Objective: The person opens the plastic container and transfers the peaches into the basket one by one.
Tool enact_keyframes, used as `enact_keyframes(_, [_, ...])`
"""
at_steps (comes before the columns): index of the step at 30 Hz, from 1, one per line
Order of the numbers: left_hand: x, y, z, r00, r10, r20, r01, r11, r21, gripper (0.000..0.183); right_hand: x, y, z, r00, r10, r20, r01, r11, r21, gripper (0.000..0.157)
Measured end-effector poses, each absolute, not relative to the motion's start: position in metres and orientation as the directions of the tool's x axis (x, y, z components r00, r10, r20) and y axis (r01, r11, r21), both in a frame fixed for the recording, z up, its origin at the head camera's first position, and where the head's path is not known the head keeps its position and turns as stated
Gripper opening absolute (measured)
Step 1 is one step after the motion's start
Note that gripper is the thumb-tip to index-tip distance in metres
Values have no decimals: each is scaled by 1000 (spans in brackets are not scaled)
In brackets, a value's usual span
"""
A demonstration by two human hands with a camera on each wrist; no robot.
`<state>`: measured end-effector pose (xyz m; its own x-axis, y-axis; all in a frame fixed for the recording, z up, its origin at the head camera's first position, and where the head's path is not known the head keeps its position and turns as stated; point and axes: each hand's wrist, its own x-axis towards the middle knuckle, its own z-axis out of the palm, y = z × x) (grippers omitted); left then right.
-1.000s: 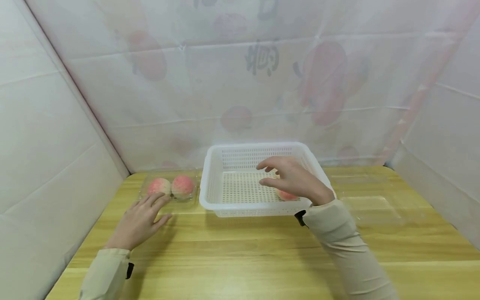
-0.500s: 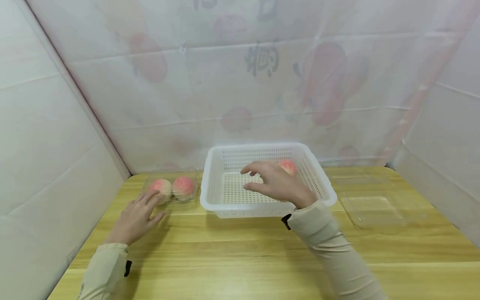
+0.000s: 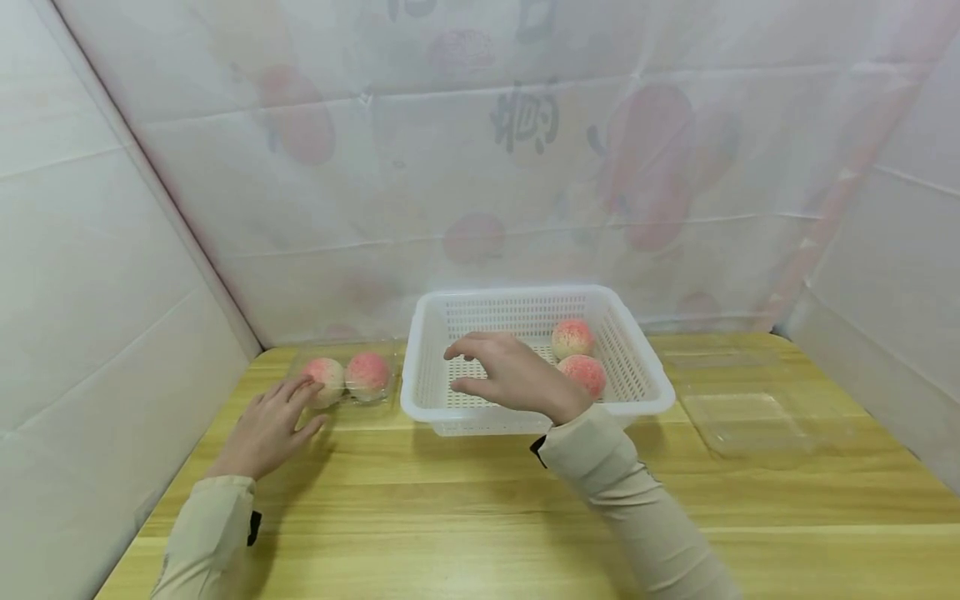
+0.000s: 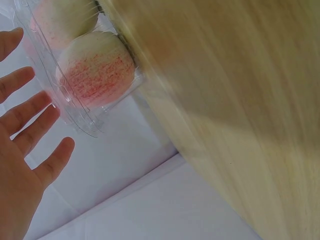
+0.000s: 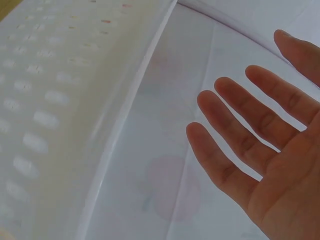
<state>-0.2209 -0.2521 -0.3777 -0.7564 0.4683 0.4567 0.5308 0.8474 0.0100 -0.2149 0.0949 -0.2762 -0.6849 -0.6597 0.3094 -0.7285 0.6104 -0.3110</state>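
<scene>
Two pink-and-cream peaches, a left one (image 3: 327,382) and a right one (image 3: 367,375), sit in a see-through plastic box (image 3: 393,363) left of the basket. My left hand (image 3: 266,425) is at the box's near left side, its fingertips overlapping the left peach in the head view. In the left wrist view its fingers spread beside the box wall and hold nothing. My right hand (image 3: 513,371) hovers over the white plastic basket (image 3: 517,292), fingers relaxed and holding nothing. At the basket's right end lie two more peaches, one behind (image 3: 572,339) and one in front (image 3: 582,377).
Right of the basket lies another see-through plastic box (image 3: 738,412). Pale cloth walls (image 3: 465,183) stand behind and at both sides of the wooden table (image 3: 450,517).
My right hand has moved left across the basket, away from the peaches at its right end, which now show fully. The left hand has shifted slightly left.
</scene>
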Motion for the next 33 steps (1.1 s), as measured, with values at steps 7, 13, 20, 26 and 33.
enact_keyframes(7, [-226, -254, -374, -760, 470, 448, 532, 847, 13, 47, -212, 78, -277, -692, -665, 280, -719, 607, -339, 31])
enact_keyframes(13, [-230, -256, -373, -751, 482, 451, 542, 840, 4, 46, -213, 63, -283, -677, -689, 259, -733, 599, -322, 34])
enact_keyframes(20, [-235, -258, -376, -731, 504, 461, 564, 826, -8, 46, -215, 41, -289, -628, -728, 273, -774, 549, -316, 32])
enact_keyframes(26, [-237, -263, -375, -722, 513, 463, 576, 817, -7, 48, -215, 22, -296, -605, -748, 272, -794, 540, -279, 33])
enact_keyframes(33, [-239, -261, -371, -696, 531, 483, 600, 800, -14, 44, -212, 0, -304, -551, -800, 237, -828, 488, -278, 30])
